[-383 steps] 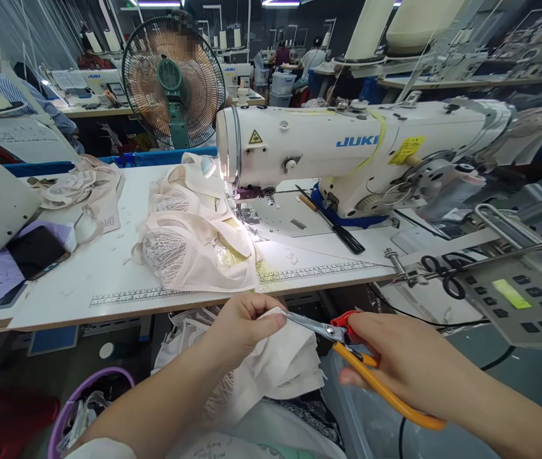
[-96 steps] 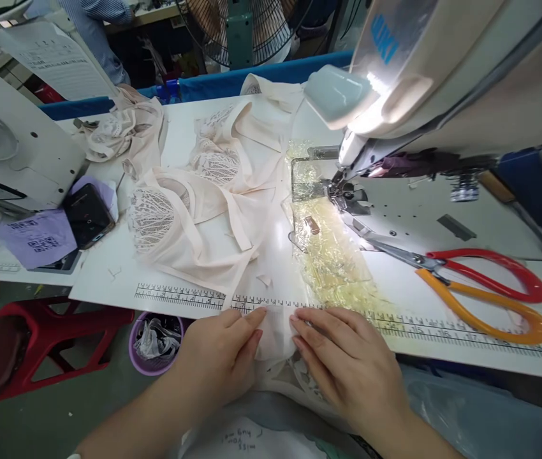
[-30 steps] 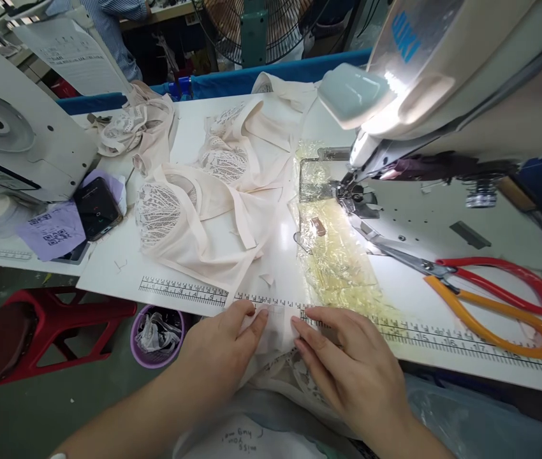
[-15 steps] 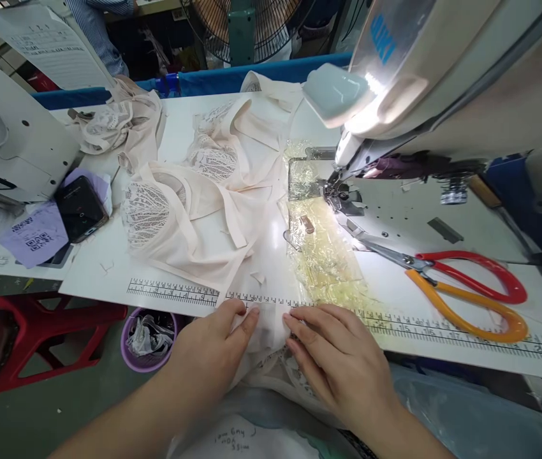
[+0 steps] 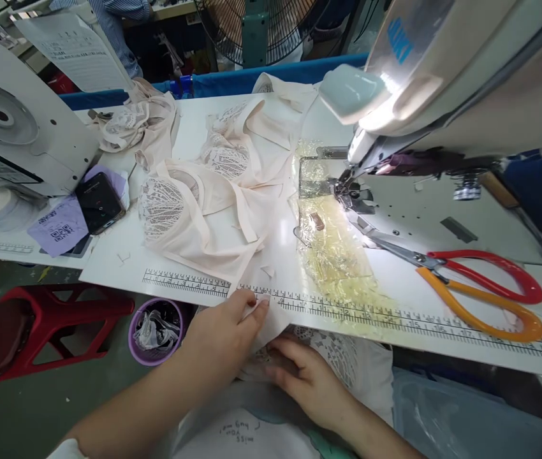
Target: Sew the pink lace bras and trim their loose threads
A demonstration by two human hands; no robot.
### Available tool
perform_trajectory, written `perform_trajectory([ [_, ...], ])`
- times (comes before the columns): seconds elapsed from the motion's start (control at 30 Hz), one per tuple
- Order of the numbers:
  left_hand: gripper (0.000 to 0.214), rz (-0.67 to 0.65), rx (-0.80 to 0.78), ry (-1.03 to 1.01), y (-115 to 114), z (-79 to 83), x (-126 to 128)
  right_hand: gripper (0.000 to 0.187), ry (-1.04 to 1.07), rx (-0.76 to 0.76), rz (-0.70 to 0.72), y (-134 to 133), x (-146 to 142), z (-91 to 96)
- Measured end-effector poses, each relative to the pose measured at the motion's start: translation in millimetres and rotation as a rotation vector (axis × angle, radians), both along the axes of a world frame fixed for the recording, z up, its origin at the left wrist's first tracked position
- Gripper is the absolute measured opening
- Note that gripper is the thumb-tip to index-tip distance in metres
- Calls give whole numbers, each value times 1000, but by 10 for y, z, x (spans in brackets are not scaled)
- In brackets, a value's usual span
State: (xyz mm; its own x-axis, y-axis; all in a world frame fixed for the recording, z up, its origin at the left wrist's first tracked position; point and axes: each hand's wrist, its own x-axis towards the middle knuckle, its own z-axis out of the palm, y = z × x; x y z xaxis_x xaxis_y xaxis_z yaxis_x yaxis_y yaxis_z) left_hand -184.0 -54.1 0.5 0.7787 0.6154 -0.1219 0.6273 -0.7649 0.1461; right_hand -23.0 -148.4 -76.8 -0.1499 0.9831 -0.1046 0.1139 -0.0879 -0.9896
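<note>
My left hand [image 5: 233, 328] is at the table's front edge, thumb and fingers pinched on pale cream fabric [image 5: 271, 324] that hangs over the edge. Just below the edge, my right hand [image 5: 312, 382] has its fingers curled at the cloth; the fingertips are partly hidden in it. Cream fabric with lace [image 5: 335, 354] hangs over my lap around this hand. On the table ahead lies a cream bra [image 5: 166, 207] with lace cups and loose straps. Another lace-cupped bra [image 5: 227, 159] lies behind it.
At right stands a sewing machine [image 5: 409, 108], its lamp lit. Scissors [image 5: 481, 287] with red and orange handles lie on the table. A printed ruler [image 5: 338, 309] runs along the front edge. A phone [image 5: 100, 203] lies left; a purple bin [image 5: 156, 360] and red stool [image 5: 55, 325] stand below.
My right hand has gone down from the table edge to the cloth over my lap, and more lace shows beside it. My left hand keeps its pinch. The view has shifted slightly left.
</note>
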Motion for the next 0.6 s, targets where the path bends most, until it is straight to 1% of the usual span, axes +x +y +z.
perform_trajectory([
  [0.03, 46, -3, -8, 20, 12, 6, 4, 26, 8, 13, -7, 51, -34, 58],
  [0.07, 46, -5, -19, 36, 24, 14, 10, 22, 18, 23, -18, 88, -52, 117],
  [0.13, 45, -6, -37, 46, 45, 35, 27, 25, 37, 19, -54, 113, -53, 200],
  [0.17, 45, -3, -46, 48, 53, 48, 37, 24, 39, 1, -73, 104, -47, 211],
  [0.23, 44, 5, -71, 54, 68, 76, 59, 17, 42, -70, -89, 67, -50, 175],
  [0.3, 44, 16, -101, 51, 79, 97, 78, 17, 74, -162, -37, 47, -102, 91],
  [0.37, 43, 31, -125, 32, 91, 105, 88, 19, 95, -223, 28, 80, -203, 11],
  [0.43, 44, 48, -135, 32, 102, 99, 91, 17, 74, -240, 29, 162, -317, -24],
  [0.5, 45, 53, -121, 53, 115, 83, 89, 32, 39, -242, -23, 246, -384, 10],
  [0.57, 46, 39, -87, 66, 127, 64, 88, 43, 17, -234, -51, 280, -363, 121],
  [0.6, 46, 28, -67, 65, 133, 56, 91, 45, 13, -223, -52, 272, -317, 200],
])
